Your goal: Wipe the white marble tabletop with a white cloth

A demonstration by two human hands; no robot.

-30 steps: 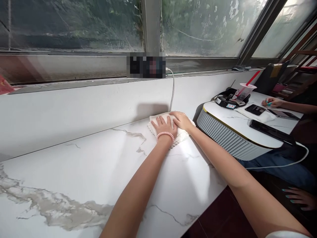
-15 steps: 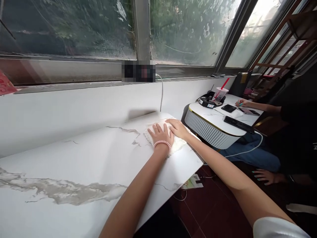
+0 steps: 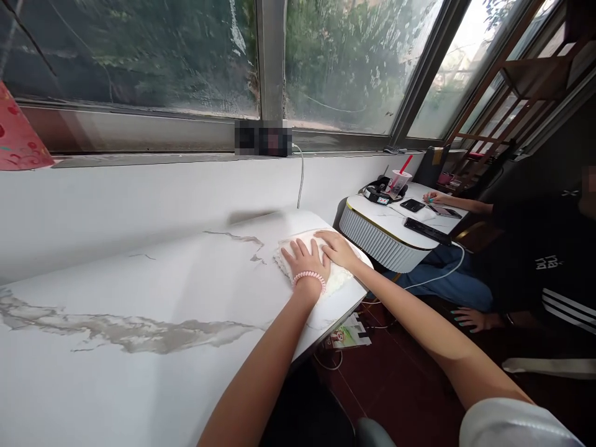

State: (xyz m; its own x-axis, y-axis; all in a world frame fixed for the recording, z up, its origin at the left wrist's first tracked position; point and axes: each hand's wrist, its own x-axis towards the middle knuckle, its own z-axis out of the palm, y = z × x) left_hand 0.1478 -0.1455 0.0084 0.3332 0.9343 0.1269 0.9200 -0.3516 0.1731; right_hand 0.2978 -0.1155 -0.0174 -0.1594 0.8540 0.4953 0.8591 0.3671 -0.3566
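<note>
You've got the white marble tabletop (image 3: 139,298) in front of you, a folded white cloth (image 3: 307,257) near its far right corner. Your left hand (image 3: 305,259) and right hand (image 3: 338,248) lie flat on it, fingers spread, pinning it down.

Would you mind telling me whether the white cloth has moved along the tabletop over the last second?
Yes. The white cloth, pressed under both hands, has slid away from the wall toward the front edge of the marble tabletop, judged against the grey vein beside it.

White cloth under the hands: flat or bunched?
Flat: the cloth lies spread on the table, both hands pressing it.
</note>
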